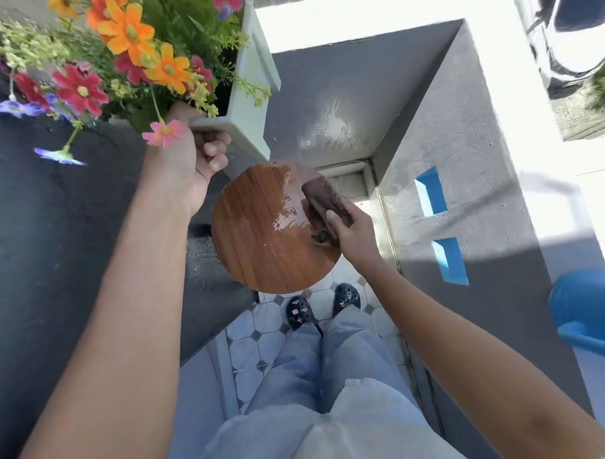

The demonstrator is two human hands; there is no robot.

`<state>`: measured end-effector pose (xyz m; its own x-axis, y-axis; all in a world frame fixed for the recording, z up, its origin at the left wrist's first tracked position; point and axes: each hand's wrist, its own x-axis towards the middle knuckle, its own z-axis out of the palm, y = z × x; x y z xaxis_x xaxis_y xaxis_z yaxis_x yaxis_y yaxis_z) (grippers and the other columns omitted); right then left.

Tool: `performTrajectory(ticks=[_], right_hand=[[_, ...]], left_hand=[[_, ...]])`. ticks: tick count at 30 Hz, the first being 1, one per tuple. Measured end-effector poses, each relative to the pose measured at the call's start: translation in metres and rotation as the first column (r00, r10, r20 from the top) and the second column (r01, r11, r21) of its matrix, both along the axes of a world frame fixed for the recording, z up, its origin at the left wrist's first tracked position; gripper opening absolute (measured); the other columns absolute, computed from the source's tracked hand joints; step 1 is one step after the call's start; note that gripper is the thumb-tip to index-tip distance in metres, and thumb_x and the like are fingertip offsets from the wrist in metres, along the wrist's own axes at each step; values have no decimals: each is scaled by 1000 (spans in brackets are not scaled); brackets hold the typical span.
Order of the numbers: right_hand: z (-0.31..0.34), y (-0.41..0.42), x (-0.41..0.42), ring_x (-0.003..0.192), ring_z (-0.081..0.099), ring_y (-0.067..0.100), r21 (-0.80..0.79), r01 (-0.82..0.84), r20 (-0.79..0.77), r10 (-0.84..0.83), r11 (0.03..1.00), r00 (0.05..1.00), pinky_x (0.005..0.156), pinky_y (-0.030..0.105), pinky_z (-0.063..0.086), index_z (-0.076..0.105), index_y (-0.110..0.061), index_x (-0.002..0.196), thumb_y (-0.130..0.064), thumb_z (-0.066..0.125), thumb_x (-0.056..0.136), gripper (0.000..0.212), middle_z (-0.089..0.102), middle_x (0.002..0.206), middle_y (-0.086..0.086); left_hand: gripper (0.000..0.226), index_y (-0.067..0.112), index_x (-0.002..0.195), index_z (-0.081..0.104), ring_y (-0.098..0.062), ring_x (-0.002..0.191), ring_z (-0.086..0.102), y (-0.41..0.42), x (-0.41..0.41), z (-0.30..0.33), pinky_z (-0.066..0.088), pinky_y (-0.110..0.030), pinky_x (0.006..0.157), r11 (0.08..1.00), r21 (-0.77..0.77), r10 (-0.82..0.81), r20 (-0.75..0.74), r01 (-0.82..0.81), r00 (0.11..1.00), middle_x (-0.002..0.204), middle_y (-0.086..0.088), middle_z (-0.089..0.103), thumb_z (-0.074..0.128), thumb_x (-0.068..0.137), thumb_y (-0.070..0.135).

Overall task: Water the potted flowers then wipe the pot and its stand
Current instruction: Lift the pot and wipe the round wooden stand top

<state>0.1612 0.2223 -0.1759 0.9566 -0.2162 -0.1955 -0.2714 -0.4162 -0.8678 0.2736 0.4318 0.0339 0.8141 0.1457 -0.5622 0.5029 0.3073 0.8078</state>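
Note:
A pale green square pot [251, 93] full of orange, red and purple flowers [130, 56] is lifted up at the upper left. My left hand [195, 157] grips its near rim from below. Beneath it stands the round wooden stand [260, 237], its top wet and shiny on the right side. My right hand [352, 231] presses a brown cloth [324, 197] onto the stand's right edge.
A grey concrete parapet [446, 155] with blue-edged slots runs along the right. A blue watering can [588, 312] sits at the far right edge. A dark wall lies to the left. My feet stand on the white tiled floor [263, 333] below the stand.

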Motion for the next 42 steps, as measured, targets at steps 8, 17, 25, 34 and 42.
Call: performTrajectory(ticks=[8, 17, 25, 34, 42], right_hand=[[-27, 4, -14, 129, 38, 31, -590, -200, 4, 251, 782, 968, 105, 43, 37, 48, -29, 144, -43, 53, 98, 48, 44, 143, 10], [-49, 98, -67, 103, 50, 34, -480, -416, -43, 453, 772, 891, 70, 42, 57, 62, -18, 132, -15, 63, 93, 39, 55, 123, 13], [-52, 41, -39, 106, 53, 34, -565, -502, -40, 587, 654, 809, 75, 44, 58, 63, -24, 132, -23, 63, 95, 37, 56, 121, 13], [-42, 68, -56, 107, 49, 31, -540, -324, -83, 334, 776, 939, 73, 39, 56, 59, -23, 134, -14, 65, 92, 43, 54, 122, 12], [-42, 53, -29, 108, 51, 32, -532, -510, -84, 557, 676, 826, 77, 41, 58, 62, -24, 134, -21, 65, 94, 40, 55, 122, 11]], left_hand=[[32, 7, 72, 47, -9, 41, 36, 7, 3, -4, 27, -19, 38, 999, -4, -36, -16, 36, 999, 58, -8, 50, 30, 98, 15], [32, 8, 69, 44, -10, 42, 35, 5, 4, -3, 25, -20, 39, 1000, 11, -19, -15, 20, 1000, 59, -9, 49, 31, 97, 12], [31, 9, 70, 44, -11, 41, 35, 12, 15, -1, 24, -20, 39, 1000, -1, -28, 0, 28, 1000, 57, -9, 49, 30, 98, 14], [31, 9, 67, 44, -11, 40, 35, 11, 20, 0, 25, -21, 39, 999, -30, 27, 17, -26, 999, 50, -8, 50, 33, 96, 12], [28, 8, 71, 45, -11, 41, 36, 15, 25, -1, 26, -21, 41, 999, -30, 26, 21, -26, 999, 54, -9, 51, 33, 96, 11]])
